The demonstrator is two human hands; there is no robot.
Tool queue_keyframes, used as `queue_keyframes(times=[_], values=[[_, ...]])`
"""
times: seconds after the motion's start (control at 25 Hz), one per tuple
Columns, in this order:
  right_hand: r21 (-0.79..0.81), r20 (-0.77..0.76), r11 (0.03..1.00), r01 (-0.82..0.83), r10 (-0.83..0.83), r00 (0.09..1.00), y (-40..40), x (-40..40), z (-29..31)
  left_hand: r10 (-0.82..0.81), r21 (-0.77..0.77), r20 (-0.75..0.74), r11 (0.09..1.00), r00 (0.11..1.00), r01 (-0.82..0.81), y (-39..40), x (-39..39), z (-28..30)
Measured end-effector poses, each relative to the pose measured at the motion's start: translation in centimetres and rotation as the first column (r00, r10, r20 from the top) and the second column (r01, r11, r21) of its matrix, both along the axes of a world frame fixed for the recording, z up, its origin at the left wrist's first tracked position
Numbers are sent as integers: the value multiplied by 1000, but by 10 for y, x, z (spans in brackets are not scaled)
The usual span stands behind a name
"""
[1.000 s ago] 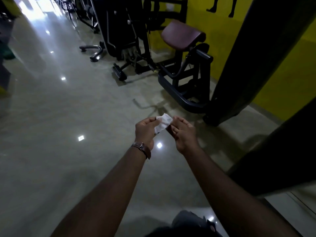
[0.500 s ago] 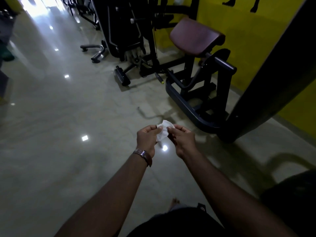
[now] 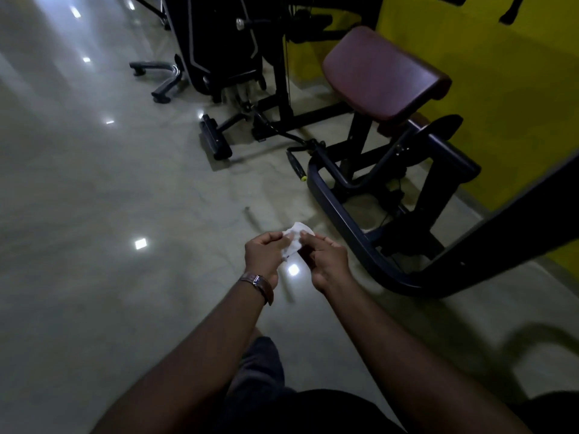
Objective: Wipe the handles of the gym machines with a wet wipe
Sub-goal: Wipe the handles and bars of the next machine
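a brown watch strap (image 3: 257, 282) is worn on the left wrist. a small white wet wipe (image 3: 296, 238) is pinched by the left hand (image 3: 264, 256) and by the right hand (image 3: 327, 261), held between both above the shiny floor (image 3: 94, 214). no container is seen. further right, a dark gym machine (image 3: 369, 170) with a maroon pad (image 3: 380, 73) is placed beside the yellow wall (image 3: 513, 98), well apart from the hands.

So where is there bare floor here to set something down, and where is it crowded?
Bare floor spreads wide on the left, bordered by the machine foot and the person's left hand. It is crowded to the right: the curved base frame under the maroon pad leaves only a small floor patch inside it. Both hands hold the wet wipe.
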State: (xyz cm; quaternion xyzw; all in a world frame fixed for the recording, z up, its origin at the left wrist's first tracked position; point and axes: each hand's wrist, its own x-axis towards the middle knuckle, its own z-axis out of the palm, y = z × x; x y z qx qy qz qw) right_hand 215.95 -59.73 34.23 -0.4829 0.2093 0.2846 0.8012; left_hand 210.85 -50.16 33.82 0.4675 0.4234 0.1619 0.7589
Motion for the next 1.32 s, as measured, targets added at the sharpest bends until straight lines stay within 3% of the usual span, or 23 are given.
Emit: queue_keyframes(times=[0.4, 0.68, 0.84, 0.96, 1.08, 1.32], values=[[-268, -47, 958, 98, -115, 992, 130, 171, -29, -185, -14, -118, 983, 976, 185, 133, 189, -35], [-342, -98, 929, 139, -183, 978, 155, 262, -82, -264, -103, -277, 964, 924, 245, 180, 284, -89], [-494, -51, 857, 143, -193, 980, 155, 320, -134, -240, -132, -355, 970, 904, 206, 202, 335, -120], [-656, 68, 750, 86, -54, 996, 158, 355, -168, -210, -142, -399, 976, 893, 166, 220, 371, -143], [-701, 161, 711, 58, 79, 984, 179, 383, -181, -151, -121, -424, 987, 893, 110, 242, 404, -161], [-751, 334, 660, 8, 369, 868, 228, 432, -207, -146, -78, -429, 989, 891, 124, 284, 456, -198]])
